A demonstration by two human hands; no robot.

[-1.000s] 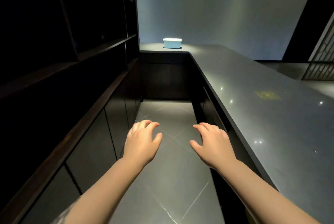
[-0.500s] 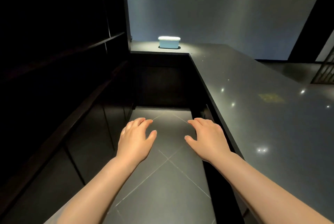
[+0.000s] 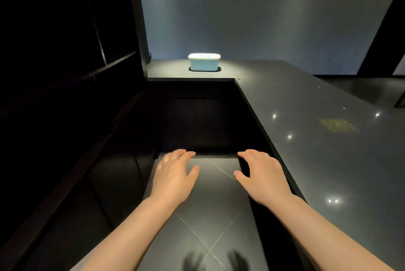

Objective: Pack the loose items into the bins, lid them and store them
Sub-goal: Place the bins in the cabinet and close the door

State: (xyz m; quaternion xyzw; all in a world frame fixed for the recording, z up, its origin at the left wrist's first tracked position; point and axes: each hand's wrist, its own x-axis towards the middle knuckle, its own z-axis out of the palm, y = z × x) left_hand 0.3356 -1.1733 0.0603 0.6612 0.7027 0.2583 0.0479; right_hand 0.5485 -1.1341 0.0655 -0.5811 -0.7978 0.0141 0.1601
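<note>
A light blue bin point(image 3: 204, 65) with a white lid on it stands on the far end of the dark counter point(image 3: 317, 130), lit by a spot of light. My left hand point(image 3: 175, 174) and my right hand point(image 3: 260, 174) are stretched out in front of me, palms down over the tiled floor, fingers relaxed and holding nothing. Both hands are well short of the bin, which lies straight ahead beyond them.
A dark shelf unit point(image 3: 65, 62) with cabinets below lines the left side of a narrow aisle. The long dark counter runs along the right and turns across the far end. A grey tiled floor point(image 3: 210, 227) lies between them. A yellowish smear point(image 3: 337, 125) marks the counter top.
The view has moved forward down the aisle, so the bin looks larger and nearer. Both hands stay held out, empty, in much the same pose.
</note>
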